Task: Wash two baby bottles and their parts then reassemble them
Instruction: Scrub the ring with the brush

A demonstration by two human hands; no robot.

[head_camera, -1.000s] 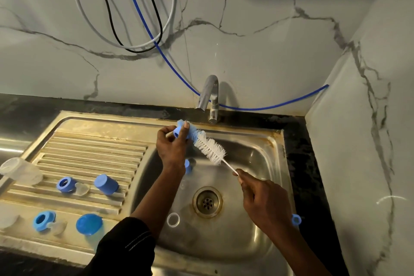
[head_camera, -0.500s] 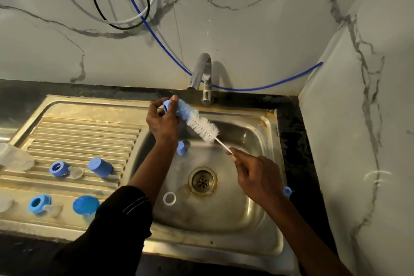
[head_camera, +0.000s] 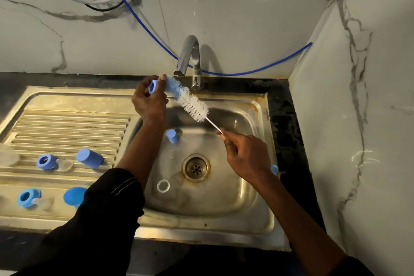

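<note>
Your left hand (head_camera: pixel 149 102) grips a blue bottle part (head_camera: pixel 154 86), a collar or a cap (the view does not settle which), fingers curled round it. It is held just below the tap (head_camera: pixel 188 56), above the back edge of the sink (head_camera: pixel 257 105). The brush (head_camera: pixel 192 106) meets that part at its blue tip and slants down to the right. Your right hand (head_camera: pixel 246 154) pinches the thin white stem over the basin.

In the basin lie a small blue piece (head_camera: pixel 172 136) and a white ring (head_camera: pixel 163 185) near the drain (head_camera: pixel 196 168). The drainboard (head_camera: pixel 67 123) carries two blue collars (head_camera: pixel 46 162) (head_camera: pixel 29 197), a blue cap (head_camera: pixel 89 158) and a blue dome (head_camera: pixel 75 196), all apart from one another.
</note>
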